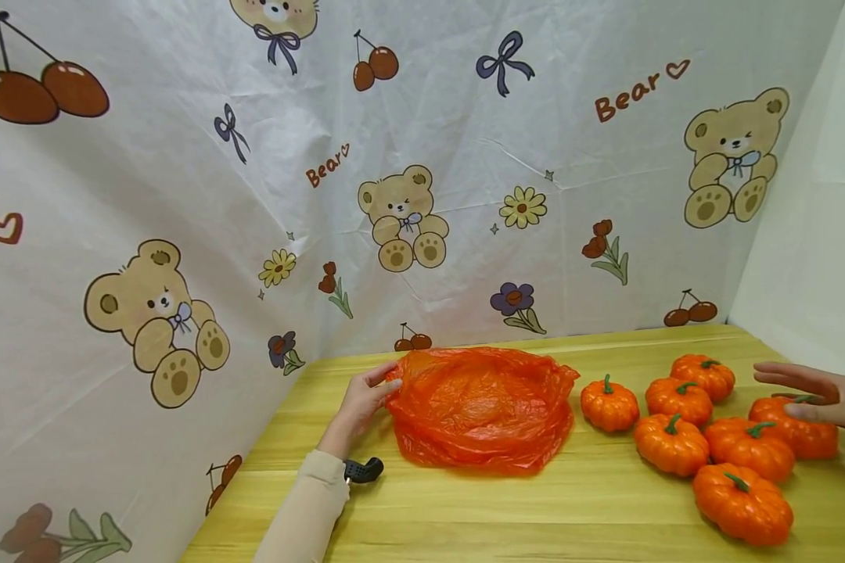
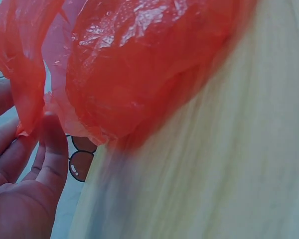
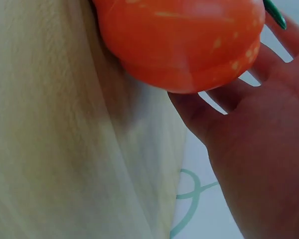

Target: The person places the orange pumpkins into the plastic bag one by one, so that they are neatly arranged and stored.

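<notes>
A crumpled red plastic bag (image 1: 482,414) lies on the table with its mouth spread wide. My left hand (image 1: 366,399) pinches the left side of its rim, and in the left wrist view the thin film runs between the fingers (image 2: 55,154). At the far right, my right hand (image 1: 827,395) is at the rightmost orange toy pumpkin (image 1: 792,430), fingers extended over its top and thumb near its stem. Up close in the right wrist view, that pumpkin (image 3: 184,45) has a green stem, and the spread fingers lie partly hidden behind it.
Several more orange pumpkins stand in a cluster right of the bag, the nearest being a small upright one (image 1: 609,404); another (image 1: 742,504) sits at the front. A patterned cloth (image 1: 458,141) hangs behind and left of the wooden table (image 1: 521,516). A white wall (image 1: 810,258) borders the right.
</notes>
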A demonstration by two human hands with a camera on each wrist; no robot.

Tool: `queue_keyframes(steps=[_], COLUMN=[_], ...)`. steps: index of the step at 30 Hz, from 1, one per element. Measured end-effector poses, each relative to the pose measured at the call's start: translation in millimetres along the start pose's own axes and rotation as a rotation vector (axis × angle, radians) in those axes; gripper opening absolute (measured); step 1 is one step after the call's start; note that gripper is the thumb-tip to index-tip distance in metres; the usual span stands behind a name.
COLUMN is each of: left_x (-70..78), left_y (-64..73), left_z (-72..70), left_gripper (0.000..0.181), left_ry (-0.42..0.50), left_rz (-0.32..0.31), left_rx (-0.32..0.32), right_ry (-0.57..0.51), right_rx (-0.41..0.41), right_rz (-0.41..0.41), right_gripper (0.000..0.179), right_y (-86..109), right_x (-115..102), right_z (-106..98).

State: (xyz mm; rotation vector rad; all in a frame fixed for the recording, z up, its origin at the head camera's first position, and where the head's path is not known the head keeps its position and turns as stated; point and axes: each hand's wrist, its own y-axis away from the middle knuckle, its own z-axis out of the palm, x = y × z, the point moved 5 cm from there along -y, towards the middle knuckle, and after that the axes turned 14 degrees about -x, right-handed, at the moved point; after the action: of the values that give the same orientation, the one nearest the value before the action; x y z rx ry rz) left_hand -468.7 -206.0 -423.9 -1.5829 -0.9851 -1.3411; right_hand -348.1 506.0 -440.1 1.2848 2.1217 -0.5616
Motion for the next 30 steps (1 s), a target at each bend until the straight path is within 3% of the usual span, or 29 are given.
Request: queue_keyframes(steps=[5, 11, 17, 23, 26, 30], left_x=[-1.8, -3.9, -2.8, -1.1, 0.1, 1.5], left_y=[-0.2, 0.9, 3.1, 4.0, 4.1, 4.7], left_z=[-0.7, -1.4, -0.2, 0.5, 1.0, 1.4], left_gripper=[0.055, 0.059, 0.062, 0.063, 0.063, 0.064], left_ry=[0.005, 0.035, 0.040, 0.053, 0.060, 0.062], left_rz=[0.011, 0.019, 0.027, 0.025, 0.026, 0.028], left_rx=[-0.026, -0.052, -0.071, -0.083, -0.088, -0.093], right_ry=[0.012, -0.081, -0.105, -0.015, -0.015, -0.103], right_rx=[-0.020, -0.082, -0.093, -0.084, -0.120, -0.176], right_rz=[-0.003, -0.075, -0.047, -0.092, -0.087, -0.033], right_gripper=[0.066, 0.075, 0.079, 0.078, 0.079, 0.080], right_y=[2.1, 2.7, 4.6, 7.2, 7.3, 7.3], right_x=[5, 7, 13, 17, 20, 26], right_z=[3, 9, 9, 9, 11, 12])
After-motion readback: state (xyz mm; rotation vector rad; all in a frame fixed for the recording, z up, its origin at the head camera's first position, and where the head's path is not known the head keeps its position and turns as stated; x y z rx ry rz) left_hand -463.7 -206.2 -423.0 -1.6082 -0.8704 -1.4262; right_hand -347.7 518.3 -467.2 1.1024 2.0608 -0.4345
